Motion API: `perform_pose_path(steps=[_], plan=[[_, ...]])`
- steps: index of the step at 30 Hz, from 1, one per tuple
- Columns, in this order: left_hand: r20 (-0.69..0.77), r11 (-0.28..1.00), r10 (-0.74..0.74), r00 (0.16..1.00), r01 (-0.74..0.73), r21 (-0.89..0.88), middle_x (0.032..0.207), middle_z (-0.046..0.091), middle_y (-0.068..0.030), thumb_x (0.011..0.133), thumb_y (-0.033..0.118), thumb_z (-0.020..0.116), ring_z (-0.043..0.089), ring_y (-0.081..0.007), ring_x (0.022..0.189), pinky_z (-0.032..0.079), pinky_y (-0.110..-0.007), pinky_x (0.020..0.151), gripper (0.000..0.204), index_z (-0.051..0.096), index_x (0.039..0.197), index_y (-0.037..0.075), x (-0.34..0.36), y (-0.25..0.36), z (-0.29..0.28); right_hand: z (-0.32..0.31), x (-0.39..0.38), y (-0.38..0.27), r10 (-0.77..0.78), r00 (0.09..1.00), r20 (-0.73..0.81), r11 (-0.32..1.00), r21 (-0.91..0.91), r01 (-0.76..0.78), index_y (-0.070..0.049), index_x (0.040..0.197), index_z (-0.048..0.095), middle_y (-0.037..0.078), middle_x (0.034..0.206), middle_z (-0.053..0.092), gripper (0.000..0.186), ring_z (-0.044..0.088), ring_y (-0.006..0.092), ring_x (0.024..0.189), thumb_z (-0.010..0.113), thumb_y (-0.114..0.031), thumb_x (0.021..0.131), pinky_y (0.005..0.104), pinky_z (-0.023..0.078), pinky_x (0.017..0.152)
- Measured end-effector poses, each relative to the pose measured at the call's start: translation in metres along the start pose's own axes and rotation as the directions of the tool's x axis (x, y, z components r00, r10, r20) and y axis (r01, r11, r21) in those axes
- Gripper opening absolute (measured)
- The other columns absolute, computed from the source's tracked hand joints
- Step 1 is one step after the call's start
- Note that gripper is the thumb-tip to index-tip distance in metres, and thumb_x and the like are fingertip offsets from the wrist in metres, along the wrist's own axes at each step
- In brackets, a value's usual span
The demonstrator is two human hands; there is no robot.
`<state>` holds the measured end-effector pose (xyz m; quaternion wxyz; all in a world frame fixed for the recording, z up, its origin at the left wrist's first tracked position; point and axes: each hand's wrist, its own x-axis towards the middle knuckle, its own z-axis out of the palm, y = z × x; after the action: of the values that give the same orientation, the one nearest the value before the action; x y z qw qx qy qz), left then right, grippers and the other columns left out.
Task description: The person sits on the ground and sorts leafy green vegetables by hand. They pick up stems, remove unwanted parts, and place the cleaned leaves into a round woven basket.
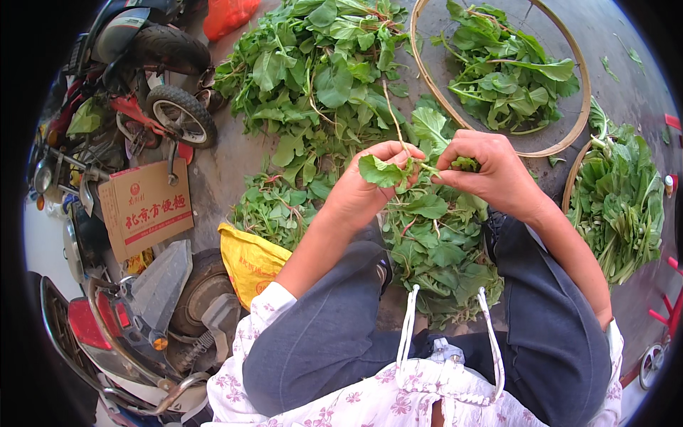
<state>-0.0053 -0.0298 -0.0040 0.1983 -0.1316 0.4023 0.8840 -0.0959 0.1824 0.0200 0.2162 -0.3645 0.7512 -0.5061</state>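
Observation:
A leafy green plant with a long pale root (393,117) is held up between my two hands, over the gap between my knees. My left hand (377,171) is closed round its stem, and the root sticks up past the fingers. My right hand (484,167) pinches the plant's leaf stalks, with a piece of leaf curled in under the fingers. Below them lies a heap of leafy greens (441,249) on the ground between my feet. A far larger pile of greens (306,71), some with roots showing, spreads out ahead of my left hand.
Ahead on the right, a round wooden-rimmed sieve (585,92) holds loose greens. Another stack of greens (626,206) lies at the right. A yellow bag (249,263) sits by my left knee. Motorbikes (135,320), a small wheel (181,116) and a cardboard box (146,206) crowd the left side.

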Motion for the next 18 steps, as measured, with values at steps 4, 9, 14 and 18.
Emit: perform_pose_path(steps=[4, 9, 14, 18], plan=[[0.185, 0.96, -0.033, 0.982, 0.083, -0.269, 0.092, 0.058, -0.0039, 0.094, 0.024, 0.065, 0.054, -0.0119, 0.08, 0.045, -0.024, 0.071, 0.032, 0.057, 0.115, 0.001, -0.001, -0.006, -0.009, -0.007, -0.002, 0.006, -0.131, 0.991, 0.028, 0.944, -0.301, 0.133, -0.003, 0.083, 0.061, 0.007, 0.075, 0.055, 0.013, 0.057, 0.0203, 0.069, 0.072, -0.008, 0.08, 0.0321, 0.042, 0.061], [-0.01, 0.978, 0.067, 0.998, -0.068, -0.196, 0.094, 0.059, -0.0067, 0.095, 0.021, 0.062, 0.058, -0.0155, 0.085, 0.049, -0.025, 0.075, 0.03, 0.056, 0.117, 0.001, 0.0, 0.0, -0.011, -0.01, -0.004, 0.013, 0.001, 0.999, -0.049, 0.974, -0.227, -0.012, -0.002, 0.087, 0.057, 0.007, 0.083, 0.057, 0.013, 0.056, 0.0202, 0.071, 0.068, -0.01, 0.086, 0.0333, 0.043, 0.061], [-0.197, 0.948, 0.28, 0.939, -0.239, 0.208, 0.097, 0.068, -0.0065, 0.095, 0.013, 0.062, 0.063, -0.0121, 0.085, 0.051, -0.024, 0.077, 0.018, 0.064, 0.11, 0.003, 0.0, -0.002, -0.002, -0.001, -0.004, 0.021, 0.298, 0.954, 0.04, 0.884, 0.367, -0.291, -0.006, 0.091, 0.058, 0.0, 0.083, 0.063, 0.016, 0.049, 0.0087, 0.063, 0.062, -0.021, 0.095, 0.0254, 0.04, 0.056], [-0.227, 0.896, 0.386, 0.894, -0.306, 0.322, 0.1, 0.07, -0.0074, 0.092, 0.007, 0.065, 0.065, -0.0108, 0.087, 0.052, -0.025, 0.079, 0.013, 0.065, 0.105, 0.003, 0.002, -0.005, 0.009, 0.006, -0.003, 0.005, 0.487, 0.829, 0.276, 0.559, 0.631, -0.538, -0.012, 0.091, 0.06, -0.004, 0.075, 0.062, 0.015, 0.04, 0.0005, 0.056, 0.064, -0.026, 0.094, 0.0163, 0.031, 0.051]])
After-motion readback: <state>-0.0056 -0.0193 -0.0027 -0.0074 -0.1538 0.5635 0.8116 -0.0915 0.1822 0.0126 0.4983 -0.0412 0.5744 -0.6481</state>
